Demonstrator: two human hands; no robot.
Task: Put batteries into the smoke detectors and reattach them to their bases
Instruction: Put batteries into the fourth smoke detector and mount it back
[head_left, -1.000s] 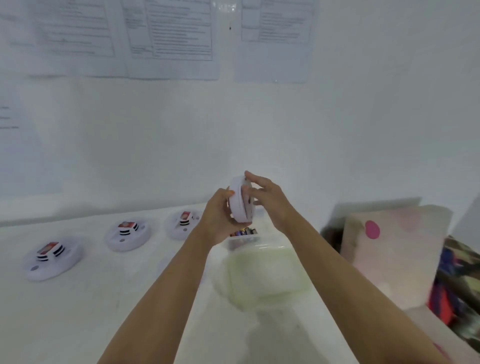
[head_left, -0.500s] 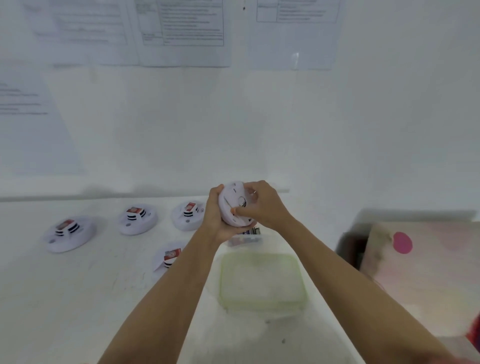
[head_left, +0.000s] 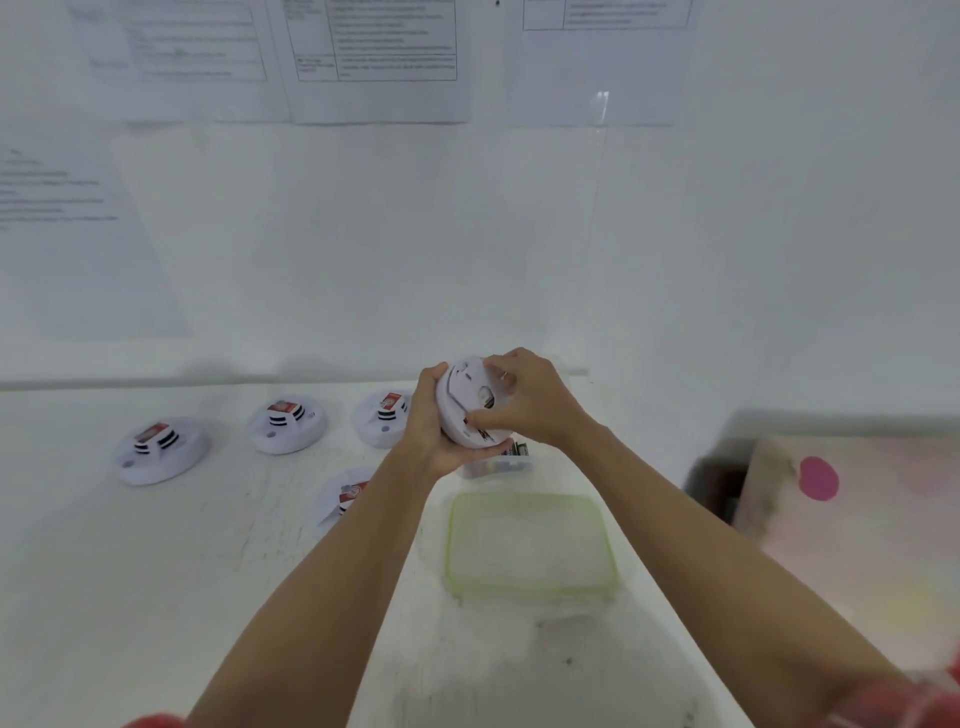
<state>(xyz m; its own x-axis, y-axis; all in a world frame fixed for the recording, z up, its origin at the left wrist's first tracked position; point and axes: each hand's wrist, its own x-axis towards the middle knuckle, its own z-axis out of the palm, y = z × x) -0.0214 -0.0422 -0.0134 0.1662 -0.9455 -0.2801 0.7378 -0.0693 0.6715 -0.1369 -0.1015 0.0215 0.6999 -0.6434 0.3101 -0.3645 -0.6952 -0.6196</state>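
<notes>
Both hands grip one smoke detector (head_left: 470, 402): left hand (head_left: 434, 431) cupped behind it, right hand (head_left: 524, 397) closed over its face. I've turned it flatter toward me since a second ago, likely twisting it onto its base above the battery tub (head_left: 498, 462).

Both forearms bare, stretched fwd and converging at centre, held up off the surface. Left hand (head_left: 434, 423) cupped, palm turned right, thumb up top, fingers curled underneath. Right hand (head_left: 524, 400) opposite it, wrist bent, fingers (head_left: 498, 376) curled over, thumb pressing low.
</notes>
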